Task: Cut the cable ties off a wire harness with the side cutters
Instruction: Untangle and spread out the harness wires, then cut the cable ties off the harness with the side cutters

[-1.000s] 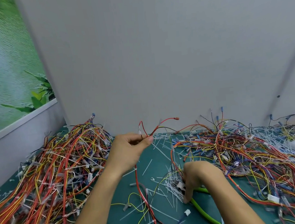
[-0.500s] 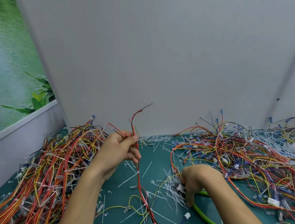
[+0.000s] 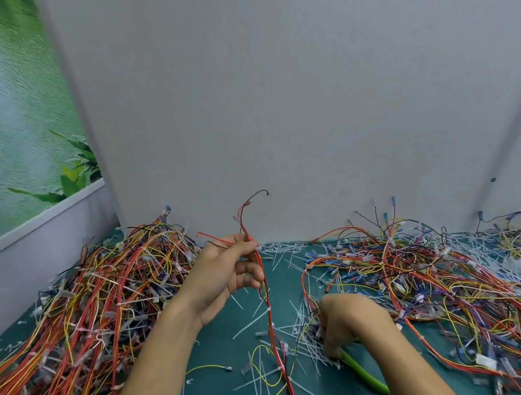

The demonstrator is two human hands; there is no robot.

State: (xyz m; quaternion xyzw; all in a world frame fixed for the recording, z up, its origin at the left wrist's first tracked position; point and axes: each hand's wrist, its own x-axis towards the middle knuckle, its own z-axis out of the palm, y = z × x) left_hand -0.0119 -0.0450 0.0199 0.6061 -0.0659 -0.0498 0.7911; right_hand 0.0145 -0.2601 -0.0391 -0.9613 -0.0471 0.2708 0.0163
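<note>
Harness (image 3: 269, 319) of thin red wires hangs from your left hand (image 3: 225, 273), raised above the middle of the table (image 3: 215, 343). Your left grip is clamped on it: thumb and forefinger pinch the strands near their top, and the other fingers curl in beside them. Above the pinch the loose ends arch up in front of the wall (image 3: 276, 101), one of them tipped with a dark curl. Below your hand the wires drop to the green table top and run toward you. A white cable tie (image 3: 268, 309) binds them just under your fingers.

Your right hand (image 3: 349, 322) rests low on the table, to the right of the hanging wires. Its grip is closed on the cutters (image 3: 362, 372). You see only their green handle, which sticks out beneath your palm toward you. The cutting end is hidden under your fingers, so you cannot tell what it touches.

Cut ties (image 3: 251, 324), white and straight, lie scattered over the table round both hands, thickest under the right one. A big heap of red, orange and yellow wires (image 3: 89, 306) fills the left side. A flatter tangle (image 3: 432, 270) with blue plugs spreads over the right. A leafy green picture (image 3: 10, 124) hangs at far left.
</note>
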